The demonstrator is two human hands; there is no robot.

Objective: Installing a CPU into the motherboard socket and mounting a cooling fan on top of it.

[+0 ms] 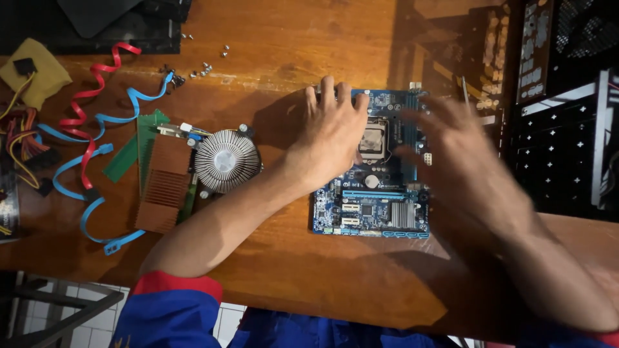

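A blue motherboard [374,193] lies flat on a wooden table [290,258], right of centre in the frame, its bare processor socket [373,140] exposed in the upper half. The left hand [329,132] rests palm-down and spread on the board's upper left corner, fingers over the far edge, gripping nothing. The right hand [461,158] hovers over the board's right side, open-fingered but blurred, so whether it touches the board cannot be told.

The board looks thin, stiff and light, but fragile: the socket, slots and small parts on its face are best left alone, and the bare edges and corners seem the safest hold.

Just left of the board sits a round finned cooler [225,161], beside a green card with a copper heatsink [164,183]. Blue and red flat cables [90,138] loop across the left of the frame, and loose screws [203,67] lie scattered at upper left. A black perforated case [567,148] stands at the right edge, close behind the right hand, crowding that side.
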